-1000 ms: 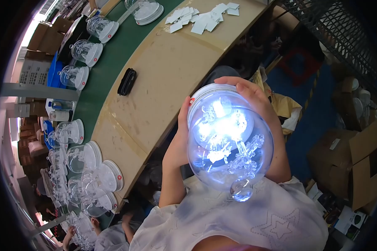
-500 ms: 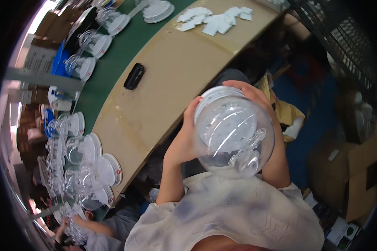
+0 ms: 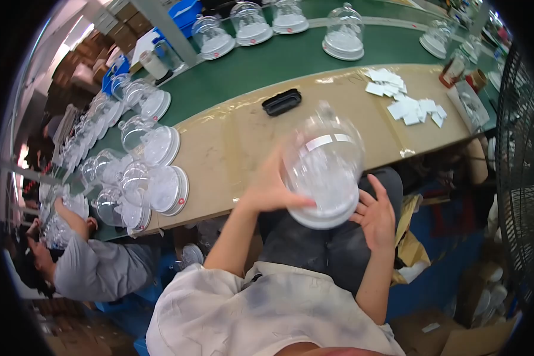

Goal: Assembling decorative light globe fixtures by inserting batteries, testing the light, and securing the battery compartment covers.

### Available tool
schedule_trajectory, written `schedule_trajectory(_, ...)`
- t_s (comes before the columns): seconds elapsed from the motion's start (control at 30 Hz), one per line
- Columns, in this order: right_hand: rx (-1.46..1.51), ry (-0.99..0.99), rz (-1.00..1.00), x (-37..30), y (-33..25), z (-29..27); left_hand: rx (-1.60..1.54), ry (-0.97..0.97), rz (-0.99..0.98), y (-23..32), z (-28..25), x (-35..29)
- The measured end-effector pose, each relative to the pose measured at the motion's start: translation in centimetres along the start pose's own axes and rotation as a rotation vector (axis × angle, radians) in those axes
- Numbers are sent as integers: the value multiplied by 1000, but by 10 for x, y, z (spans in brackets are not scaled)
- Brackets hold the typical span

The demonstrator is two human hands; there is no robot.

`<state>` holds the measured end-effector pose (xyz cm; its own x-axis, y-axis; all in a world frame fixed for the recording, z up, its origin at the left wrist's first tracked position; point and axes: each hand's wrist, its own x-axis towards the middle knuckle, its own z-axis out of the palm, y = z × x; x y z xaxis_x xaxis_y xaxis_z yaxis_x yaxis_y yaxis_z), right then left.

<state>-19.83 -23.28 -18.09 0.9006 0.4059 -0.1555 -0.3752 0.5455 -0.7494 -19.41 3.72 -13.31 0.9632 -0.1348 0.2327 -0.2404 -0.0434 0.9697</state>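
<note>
A clear dome with a knob on top, set on a round white base, is a cloche held over my lap at the table's near edge. It is smeared by motion, and what sits inside it is blurred. My left hand grips its left side, thumb across the front near the base. At the lower right of the base is my right hand, its fingers apart and at most touching the rim with their tips. Beyond the cloche, a black oblong holder lies on the brown tabletop.
Several similar cloches crowd the table's left end; others line the green surface behind. White cards lie at the right. A co-worker sits at far left. A black mesh guard stands at right.
The cloche has turned from knob toward me to upright, knob away. My right hand has come off its far side to the lower right with fingers spread. My view has swung left.
</note>
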Motion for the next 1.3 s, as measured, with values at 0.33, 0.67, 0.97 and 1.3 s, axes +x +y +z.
schedule_trajectory(0.33, -60, 167, -245, -24, 4, -72, 190, 814, 178, -43, -196, 168)
schedule_trajectory(0.67, -70, 223, -274, -20, 5, -61, 671, 959, 188, -147, -253, 177)
schedule_trajectory(0.97, -59, 268, -253, -13, 5, -68, 772, 1221, 38, -138, -206, 137)
schedule_trajectory(1.3, -114, 269, -274, -15, 3, -70, 611, 590, 310, -86, -110, 96)
